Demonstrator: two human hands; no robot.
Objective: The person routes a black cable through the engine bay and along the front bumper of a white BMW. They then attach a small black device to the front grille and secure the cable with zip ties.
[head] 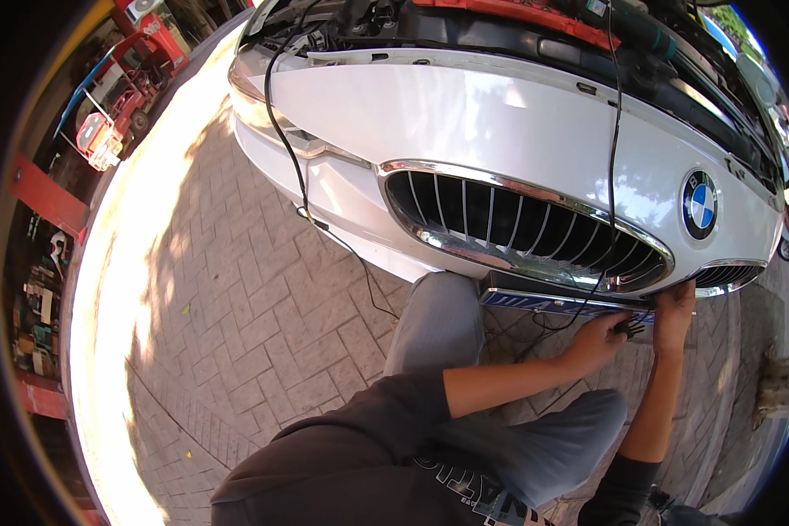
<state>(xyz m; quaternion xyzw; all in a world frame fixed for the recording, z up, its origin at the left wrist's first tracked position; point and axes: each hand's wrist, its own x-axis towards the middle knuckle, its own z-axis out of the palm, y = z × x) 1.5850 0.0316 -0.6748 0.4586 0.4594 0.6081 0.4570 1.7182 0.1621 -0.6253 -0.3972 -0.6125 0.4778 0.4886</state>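
My left hand [601, 336] holds a small black object [630, 326] with several thin prongs or wire ends, perhaps a cable connector. It is just below the blue licence plate [539, 304] of a white BMW car. My right hand [674, 304] reaches up to the front bumper between the two kidney grilles, beside the plate's right end. Its fingertips are partly hidden, so what they grip cannot be made out. A thin black cable [613, 164] comes down from the engine bay, across the chrome-rimmed grille [519, 220], and loops near my left hand.
A second black cable [283, 131] hangs over the headlight [283, 128] down to the brick paving [250, 296]. The engine bay [473, 33] is uncovered above the front panel. My bent knee [437, 315] is close to the bumper. A red three-wheeled vehicle [121, 108] stands far left.
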